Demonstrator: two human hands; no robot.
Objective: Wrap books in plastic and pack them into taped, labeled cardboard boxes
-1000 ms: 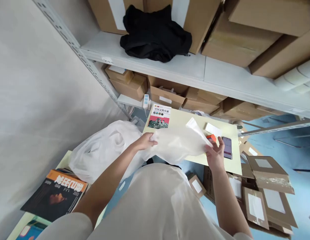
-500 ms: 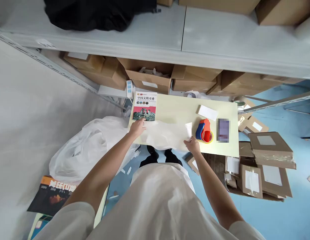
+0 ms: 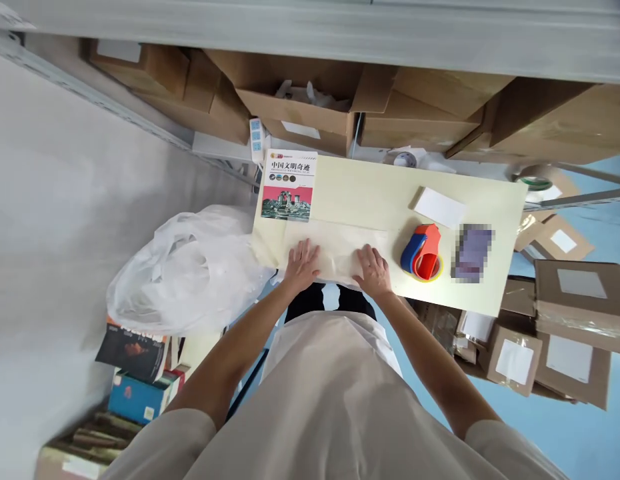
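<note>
A translucent white plastic sheet (image 3: 336,241) lies spread along the near edge of the pale yellow table (image 3: 363,183). On its left part rests my left hand (image 3: 303,265), open, palm down with fingers stretched out. My right hand (image 3: 373,270) presses flat on the right part, its fingers also extended. Just beyond my left hand is a book (image 3: 289,187) with a white and pink cover, its lower edge close to or touching the sheet. To the right of my right hand stands a red and blue tape dispenser (image 3: 424,253) with a tape roll.
A white box (image 3: 441,207) and a blurred purple item (image 3: 473,253) lie at the table's right. Left of the table bulges a large white plastic bag (image 3: 190,270) above stacked books (image 3: 140,393). Cardboard boxes fill the shelf (image 3: 300,110) behind and pile up on the right (image 3: 570,360).
My hands have let go of the sheet's ends and moved inward, now lying flat on it. The sheet has gone from raised and rumpled to laid on the table. The view has tilted downward.
</note>
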